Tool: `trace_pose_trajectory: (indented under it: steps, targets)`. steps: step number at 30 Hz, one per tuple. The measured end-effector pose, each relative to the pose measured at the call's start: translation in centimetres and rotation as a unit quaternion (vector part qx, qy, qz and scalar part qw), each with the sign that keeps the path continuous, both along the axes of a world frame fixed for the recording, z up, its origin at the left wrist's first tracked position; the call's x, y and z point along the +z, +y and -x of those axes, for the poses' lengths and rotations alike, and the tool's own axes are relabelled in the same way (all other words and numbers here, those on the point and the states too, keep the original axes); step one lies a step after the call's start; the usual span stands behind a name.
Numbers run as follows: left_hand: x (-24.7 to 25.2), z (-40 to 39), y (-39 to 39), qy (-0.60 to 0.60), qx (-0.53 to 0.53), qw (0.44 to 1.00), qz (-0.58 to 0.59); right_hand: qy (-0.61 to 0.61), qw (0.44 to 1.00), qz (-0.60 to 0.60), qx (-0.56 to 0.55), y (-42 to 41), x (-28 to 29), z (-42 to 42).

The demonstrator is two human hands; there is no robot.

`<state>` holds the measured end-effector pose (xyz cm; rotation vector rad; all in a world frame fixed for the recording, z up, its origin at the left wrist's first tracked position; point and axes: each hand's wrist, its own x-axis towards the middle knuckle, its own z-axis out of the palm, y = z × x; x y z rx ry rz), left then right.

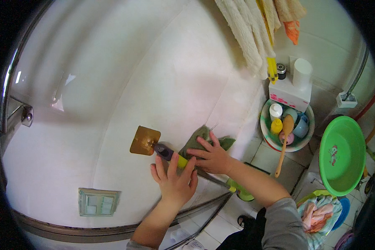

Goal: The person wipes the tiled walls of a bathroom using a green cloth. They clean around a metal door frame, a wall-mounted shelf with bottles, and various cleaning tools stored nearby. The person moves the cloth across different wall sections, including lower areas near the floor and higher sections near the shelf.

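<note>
A long-handled tool hangs along the white wall (150, 78), its dark purple grip (164, 152) meeting a brown square hook plate (145, 140). Past a yellow-green band (182, 161), its grey shaft (214, 178) runs down to a lime-green head (245, 194), partly covered by my right arm. The fingertips of my left hand (176, 184) rest on the handle around the band. My right hand (211, 156) presses on a dark green cloth (190, 142) beside the handle, fingers spread over it. Part of the cloth lies hidden under that hand.
Cream towels (247, 34) hang at upper right. An enamel basin (265, 117) holds bottles, cups and a wooden spoon (284, 143); a white box (289, 95) stands behind it. Further right are a green plastic basin (343, 168) and piled laundry (318, 215). A switch plate (98, 202) sits lower left.
</note>
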<state>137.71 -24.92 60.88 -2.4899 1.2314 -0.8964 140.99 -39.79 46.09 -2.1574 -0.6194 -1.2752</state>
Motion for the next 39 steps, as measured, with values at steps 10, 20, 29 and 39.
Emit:
trace_pose_trajectory:
  steps: [10, 20, 29, 39]
  targets:
    - [-0.4, -0.3, 1.0, 0.025, -0.036, 0.998, 0.036, 0.087, 0.964, -0.215, -0.127, -3.3, 4.8, -3.0]
    - [-0.3, -0.2, 0.8, 0.033, -0.027, 0.999, 0.029, 0.064, 0.943, -0.300, -0.133, -5.5, 6.3, -4.6]
    - [-0.9, -0.8, 1.1, 0.023, -0.038, 0.999, 0.020, 0.059, 0.992, -0.108, -0.013, -2.0, 5.8, -2.0]
    - [-0.8, -0.5, 1.1, 0.049, -0.027, 0.998, 0.020, -0.054, 0.985, -0.162, 0.012, -4.2, 11.3, -3.0]
